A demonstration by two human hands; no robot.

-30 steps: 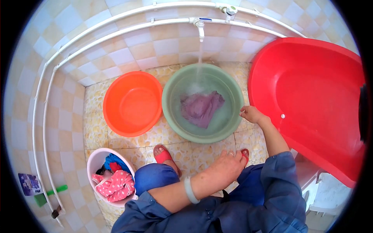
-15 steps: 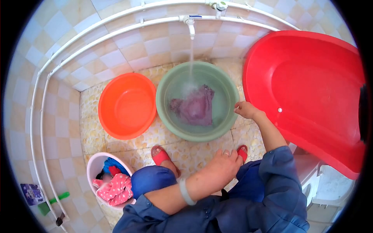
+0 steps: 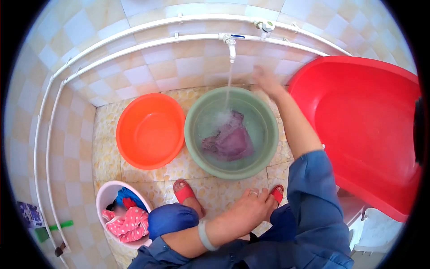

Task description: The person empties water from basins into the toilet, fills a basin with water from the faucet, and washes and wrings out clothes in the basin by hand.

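Water runs from the white tap (image 3: 231, 48) into a green basin (image 3: 194, 159) on the floor. A purple cloth (image 3: 233, 142) lies under the water in it. My right hand (image 3: 268, 83) is raised beyond the basin's right rim, right of the water stream and near the wall. Its fingers are smeared by motion, and I cannot make out anything in them. My left hand (image 3: 256, 205) hangs over my knees, holding nothing, its fingers loosely bent and a little apart. A ring and a pale bracelet show on that arm.
An orange basin (image 3: 152, 134) stands left of the green one. A pink tub (image 3: 102, 190) at the lower left holds clothes. A large red tub (image 3: 363, 121) fills the right side. White pipes (image 3: 148, 43) run along the tiled wall, with a valve (image 3: 267, 26) near the tap.
My right hand has moved from the basin's right rim up towards the tap and wall. The view has shifted, so the basins appear lower. The water still runs.
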